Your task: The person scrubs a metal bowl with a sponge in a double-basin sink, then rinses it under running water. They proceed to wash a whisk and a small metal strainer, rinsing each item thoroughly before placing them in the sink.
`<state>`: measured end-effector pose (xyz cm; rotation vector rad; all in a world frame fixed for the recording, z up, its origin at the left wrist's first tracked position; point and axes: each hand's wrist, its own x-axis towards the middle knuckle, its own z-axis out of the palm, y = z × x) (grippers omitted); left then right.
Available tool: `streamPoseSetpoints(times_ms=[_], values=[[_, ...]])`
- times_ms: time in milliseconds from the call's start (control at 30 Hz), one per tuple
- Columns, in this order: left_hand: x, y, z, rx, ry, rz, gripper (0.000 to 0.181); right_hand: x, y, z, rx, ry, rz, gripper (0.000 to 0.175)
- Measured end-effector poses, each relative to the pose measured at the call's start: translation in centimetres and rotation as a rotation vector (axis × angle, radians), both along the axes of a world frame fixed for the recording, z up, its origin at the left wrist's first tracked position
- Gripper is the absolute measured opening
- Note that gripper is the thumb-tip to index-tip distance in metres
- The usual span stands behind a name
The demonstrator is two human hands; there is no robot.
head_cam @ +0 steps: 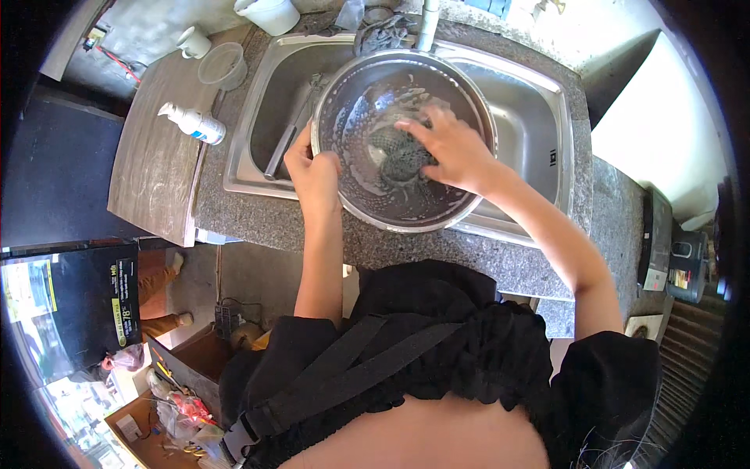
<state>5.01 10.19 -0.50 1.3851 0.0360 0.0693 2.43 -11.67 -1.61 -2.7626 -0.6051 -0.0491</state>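
A large round metal bowl (pixel 454 206) rests tilted over the middle of a double-basin steel sink, its inside wet with suds. My left hand (pixel 313 176) grips its left rim, thumb at the edge and fingers around the outside. Inside the bowl lies a dark grey-green mesh scrubber (pixel 399 155), looking bunched in two lumps. My right hand (pixel 451 143), blurred, reaches in over the right side with index finger and thumb spread beside the scrubber. Whether those fingers grip the mesh is unclear.
The steel sink (pixel 562 176) is set in a granite counter (pixel 258 225). A long-handled metal utensil (pixel 287 143) leans in the left basin. A pump bottle (pixel 193 123), clear plastic tub (pixel 222 67) and white mug (pixel 193 42) stand left. Behind the bowl rises a faucet pipe (pixel 429 26).
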Motion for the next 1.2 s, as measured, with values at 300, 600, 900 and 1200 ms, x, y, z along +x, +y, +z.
streamPoseSetpoints(times_ms=[300, 600, 900, 1200], values=[[-0.4, -2.5, 1.6, 0.01, -0.131, 0.05, 0.064, -0.6, 4.1, -2.9, 0.298, 0.048, 0.227, 0.039], [-0.7, -1.7, 1.4, 0.015, -0.081, 0.064, 0.063, 4.1, 3.2, -0.5, -0.439, 0.345, -0.135, 0.023], [1.2, -0.9, 0.5, 0.061, -0.061, 0.002, 0.063, 3.2, 4.8, -0.5, 0.147, 0.192, 0.171, 0.024], [-0.8, -0.8, 0.2, 0.023, -0.081, 0.133, 0.059, 1.9, 2.4, 0.1, -0.213, 0.411, -0.035, 0.026]])
